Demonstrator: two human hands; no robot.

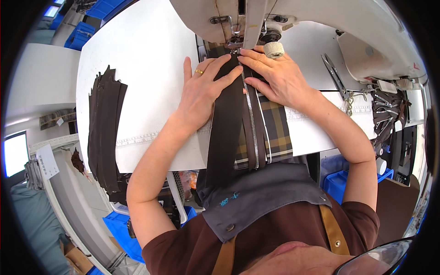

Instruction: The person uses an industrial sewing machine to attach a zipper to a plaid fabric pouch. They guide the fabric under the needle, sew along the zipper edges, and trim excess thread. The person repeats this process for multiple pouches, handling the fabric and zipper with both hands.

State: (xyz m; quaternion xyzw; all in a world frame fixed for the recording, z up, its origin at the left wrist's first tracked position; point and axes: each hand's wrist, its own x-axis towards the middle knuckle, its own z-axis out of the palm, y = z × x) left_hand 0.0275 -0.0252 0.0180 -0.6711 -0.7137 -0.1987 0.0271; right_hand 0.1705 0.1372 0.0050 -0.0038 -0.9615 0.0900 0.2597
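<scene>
My left hand (198, 103) lies with fingers stretched over a dark brown fabric strip (224, 142), fingertips close to the sewing machine's presser foot (235, 46). A ring is on one finger. Opposite it, my right hand (286, 80) rests flat with fingers extended, touching the work just right of a metal-toothed zipper (251, 119). The zipper runs from under the foot toward my body, beside the strip. Beneath both is plaid fabric (277, 130), brown and dark with pale lines; a thin white cord or edge runs along it. The needle point cannot be made out.
The sewing machine (316, 13) overhangs the white table (137, 59). A stack of dark strips (104, 133) lies at left. Scissors (336, 75), a small chain (349, 104) and bunched zippers (387, 112) are at right. A blue bin (337, 183) sits below the table's right side.
</scene>
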